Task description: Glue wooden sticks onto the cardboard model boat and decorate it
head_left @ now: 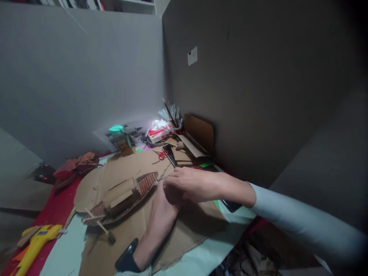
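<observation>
My left hand [163,205], with a dark watch on its wrist, reaches up from the bottom and meets my right hand [186,184] over the cardboard sheet [198,230]. Both hands are closed, fingers bent together; whatever lies between them is dark and I cannot make it out. Just left of them rests a model boat [123,199] made of cardboard, with reddish-brown slats at its pointed end and thin sticks crossing at the near end. Beyond my fingers lie red-handled scissors [163,155] beside a dark flat object [170,154].
A yellow glue gun [38,243] lies at the left on red cloth. At the back stand a teal-lidded bottle [122,142], a tissue box [159,132] and a cup of brushes [177,128]. Cardboard pieces [199,132] lean against the right wall.
</observation>
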`<act>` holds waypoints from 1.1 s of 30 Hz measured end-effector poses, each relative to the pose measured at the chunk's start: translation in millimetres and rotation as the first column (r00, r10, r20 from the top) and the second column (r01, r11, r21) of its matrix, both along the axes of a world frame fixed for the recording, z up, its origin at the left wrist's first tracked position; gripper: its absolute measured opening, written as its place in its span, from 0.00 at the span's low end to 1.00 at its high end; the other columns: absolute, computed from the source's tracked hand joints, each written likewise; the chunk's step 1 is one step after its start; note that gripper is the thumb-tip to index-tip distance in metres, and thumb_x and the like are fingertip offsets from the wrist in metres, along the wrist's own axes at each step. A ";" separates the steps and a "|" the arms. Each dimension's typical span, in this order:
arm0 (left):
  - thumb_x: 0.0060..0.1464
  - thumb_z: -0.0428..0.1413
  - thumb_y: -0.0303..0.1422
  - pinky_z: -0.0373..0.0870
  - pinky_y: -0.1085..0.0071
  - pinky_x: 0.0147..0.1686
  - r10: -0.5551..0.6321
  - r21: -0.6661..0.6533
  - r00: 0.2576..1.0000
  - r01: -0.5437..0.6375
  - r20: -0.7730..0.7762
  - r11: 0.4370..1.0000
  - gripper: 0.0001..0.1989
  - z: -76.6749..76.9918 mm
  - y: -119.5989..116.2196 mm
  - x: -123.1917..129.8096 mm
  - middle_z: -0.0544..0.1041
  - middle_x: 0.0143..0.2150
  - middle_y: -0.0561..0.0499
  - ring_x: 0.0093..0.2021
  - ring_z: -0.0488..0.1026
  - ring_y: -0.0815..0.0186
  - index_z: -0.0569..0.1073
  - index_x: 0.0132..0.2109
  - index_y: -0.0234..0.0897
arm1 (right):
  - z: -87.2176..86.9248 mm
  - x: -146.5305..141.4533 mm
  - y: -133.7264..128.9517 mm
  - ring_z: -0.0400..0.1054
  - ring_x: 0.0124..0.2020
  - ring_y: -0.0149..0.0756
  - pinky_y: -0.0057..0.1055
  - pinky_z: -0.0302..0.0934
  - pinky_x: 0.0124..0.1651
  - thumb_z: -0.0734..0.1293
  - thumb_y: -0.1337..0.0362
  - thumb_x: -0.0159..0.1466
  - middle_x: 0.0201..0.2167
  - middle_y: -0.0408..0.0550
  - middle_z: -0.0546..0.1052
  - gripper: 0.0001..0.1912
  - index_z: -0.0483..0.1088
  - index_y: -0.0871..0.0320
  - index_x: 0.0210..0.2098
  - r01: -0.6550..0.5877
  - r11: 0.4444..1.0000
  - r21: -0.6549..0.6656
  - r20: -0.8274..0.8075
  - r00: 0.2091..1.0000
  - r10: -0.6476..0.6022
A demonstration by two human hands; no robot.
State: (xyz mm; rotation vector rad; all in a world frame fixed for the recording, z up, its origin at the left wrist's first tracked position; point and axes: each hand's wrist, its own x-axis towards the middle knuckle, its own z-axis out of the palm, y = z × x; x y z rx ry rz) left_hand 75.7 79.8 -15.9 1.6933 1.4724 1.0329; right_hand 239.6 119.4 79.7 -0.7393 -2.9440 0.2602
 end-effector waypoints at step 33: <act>0.51 0.65 0.30 0.72 0.52 0.47 0.001 -0.003 0.999 -0.001 0.049 1.000 0.25 -6.4 -2.3 3.5 0.76 0.48 0.47 0.48 0.74 0.54 0.68 0.55 0.37 | -1.0 -5.5 -9.6 0.66 0.41 0.46 0.39 0.60 0.44 0.74 0.53 0.59 0.39 0.54 0.76 0.21 0.71 0.63 0.43 0.188 0.976 0.112 0.085 0.977 -0.198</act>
